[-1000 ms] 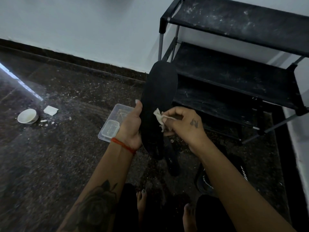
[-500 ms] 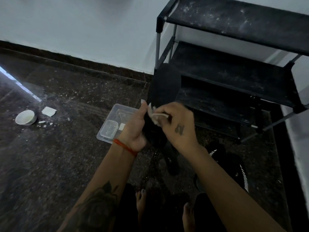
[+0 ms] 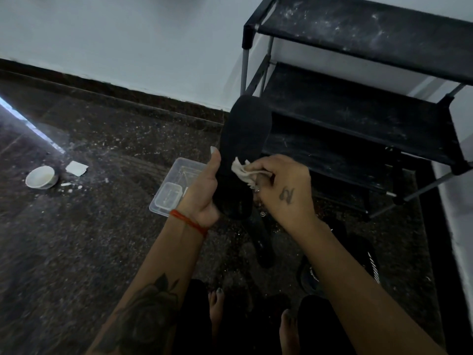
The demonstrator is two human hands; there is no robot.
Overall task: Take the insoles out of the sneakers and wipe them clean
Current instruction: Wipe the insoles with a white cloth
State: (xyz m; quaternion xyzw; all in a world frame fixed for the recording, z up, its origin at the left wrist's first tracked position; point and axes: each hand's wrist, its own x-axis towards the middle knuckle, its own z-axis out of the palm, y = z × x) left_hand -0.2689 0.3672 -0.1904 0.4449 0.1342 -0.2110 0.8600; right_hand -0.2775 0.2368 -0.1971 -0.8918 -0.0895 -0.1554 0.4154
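Observation:
A black insole point(image 3: 244, 139) stands upright in front of me, its heel end gripped by my left hand point(image 3: 204, 193), thumb along its left edge. My right hand point(image 3: 281, 188) pinches a small white cloth point(image 3: 242, 170) and presses it against the middle of the insole's face. On the floor below lies a second dark insole point(image 3: 261, 242). A black sneaker point(image 3: 358, 257) with white stripes sits on the floor at the right, partly hidden behind my right forearm.
A black shoe rack point(image 3: 358, 103) with dusty shelves stands at the right against the white wall. A clear plastic container point(image 3: 176, 188) lies on the dark floor behind my left hand. At the far left sit a white bowl point(image 3: 41, 177) and a white scrap point(image 3: 76, 168). My bare feet show at the bottom.
My right hand slid the cloth left across the insole and has come back to its middle. The insole tilted and is upright again in my left hand.

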